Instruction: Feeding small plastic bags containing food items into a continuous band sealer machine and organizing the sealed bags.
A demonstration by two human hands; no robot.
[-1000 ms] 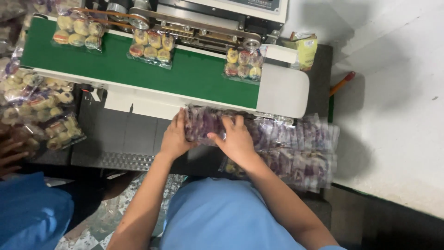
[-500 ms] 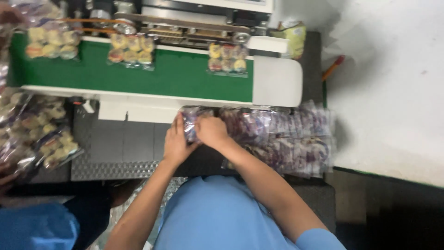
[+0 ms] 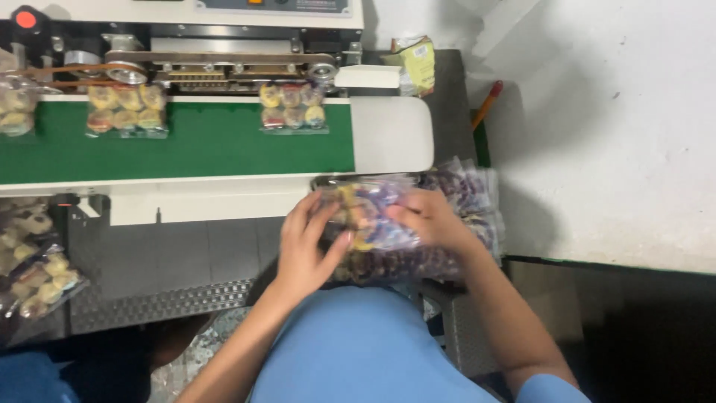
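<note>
While both hands close on clear packet of small round sweets (image 3: 369, 216), I judge step as gathering sealed packets off conveyor's right end. Left hand (image 3: 307, 250): fingers spread, pressing packet's left side. Right hand (image 3: 429, 220): fingers curled over packet's right end, clamped on it. Packet held just in front of white end plate (image 3: 391, 134), above pile of purple-tinted packets (image 3: 455, 224). Two more packets (image 3: 293, 107) ride green belt (image 3: 186, 142). Next move, I reckon, needs firm two-handed grip, packet squared against pile.
</note>
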